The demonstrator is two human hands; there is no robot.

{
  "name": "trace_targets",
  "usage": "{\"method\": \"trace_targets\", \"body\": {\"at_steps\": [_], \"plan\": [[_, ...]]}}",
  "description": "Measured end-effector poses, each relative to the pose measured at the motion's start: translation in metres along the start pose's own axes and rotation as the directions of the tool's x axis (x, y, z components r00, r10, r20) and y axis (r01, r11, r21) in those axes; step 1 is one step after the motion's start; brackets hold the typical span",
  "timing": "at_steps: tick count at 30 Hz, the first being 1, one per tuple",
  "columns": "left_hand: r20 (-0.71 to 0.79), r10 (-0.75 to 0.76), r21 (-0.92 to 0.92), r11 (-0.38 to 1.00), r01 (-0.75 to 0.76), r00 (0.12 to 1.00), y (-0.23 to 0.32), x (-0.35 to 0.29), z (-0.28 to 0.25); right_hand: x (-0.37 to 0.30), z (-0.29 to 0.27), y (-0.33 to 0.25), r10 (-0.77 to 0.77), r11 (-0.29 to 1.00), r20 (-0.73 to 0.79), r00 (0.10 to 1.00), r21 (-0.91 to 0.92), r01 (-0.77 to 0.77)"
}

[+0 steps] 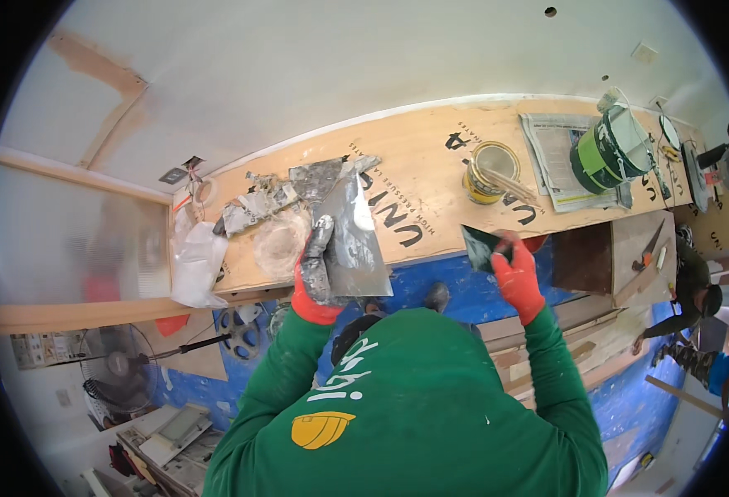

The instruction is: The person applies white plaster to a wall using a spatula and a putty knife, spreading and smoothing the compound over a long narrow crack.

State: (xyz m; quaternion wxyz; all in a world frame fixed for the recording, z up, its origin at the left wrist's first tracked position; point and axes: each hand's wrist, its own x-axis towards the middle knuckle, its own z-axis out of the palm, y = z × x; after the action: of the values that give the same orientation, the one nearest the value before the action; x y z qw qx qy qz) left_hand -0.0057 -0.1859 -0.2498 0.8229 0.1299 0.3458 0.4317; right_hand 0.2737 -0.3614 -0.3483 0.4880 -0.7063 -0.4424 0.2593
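My left hand (318, 269), in a red glove with a grey-smeared palm, grips the left edge of a flat grey sheet (350, 253). A pale smear of putty lies on that sheet near its upper right. My right hand (516, 277), in a red glove, is closed around a putty knife (480, 247) with a wide dark blade. The knife is in front of the workbench edge, apart from the sheet. Its handle is mostly hidden by my fingers. Beyond my left hand, crumpled grey scraps (261, 205) lie beside a round pale stain on the wooden worktop (418, 178).
An open tin (484, 192) with wooden sticks across it stands on the worktop. Farther right, a green bucket (596, 161) rests by newspaper (547, 137). A plastic bag (197, 263) hangs over the left end. A fan (120, 364) stands lower left; another person (692, 286) crouches at right.
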Motion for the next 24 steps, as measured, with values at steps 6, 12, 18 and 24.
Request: {"method": "trace_targets", "body": {"at_steps": [6, 12, 18, 24], "plan": [[0.005, -0.038, -0.026, 0.999, 0.038, 0.999, -0.016, 0.014, -0.026, 0.030, -0.024, 0.022, 0.006, 1.000, -0.229, 0.973, 0.005, -0.005], [0.045, -0.155, -0.004, 0.988, 0.155, 0.987, -0.016, 0.036, -0.024, 0.109, -0.028, -0.040, -0.127, 0.930, -0.116, 0.985, -0.359, 0.077], [0.422, -0.422, -0.013, 0.882, 0.471, 0.802, -0.026, 0.095, -0.058, 0.153, -0.051, -0.069, 0.009, 0.812, 0.009, 1.000, -0.584, -0.002], [0.572, -0.452, -0.081, 0.799, 0.595, 0.685, -0.080, 0.128, -0.025, 0.170, -0.069, -0.087, 0.005, 0.815, 0.066, 0.998, -0.578, 0.034]]}}
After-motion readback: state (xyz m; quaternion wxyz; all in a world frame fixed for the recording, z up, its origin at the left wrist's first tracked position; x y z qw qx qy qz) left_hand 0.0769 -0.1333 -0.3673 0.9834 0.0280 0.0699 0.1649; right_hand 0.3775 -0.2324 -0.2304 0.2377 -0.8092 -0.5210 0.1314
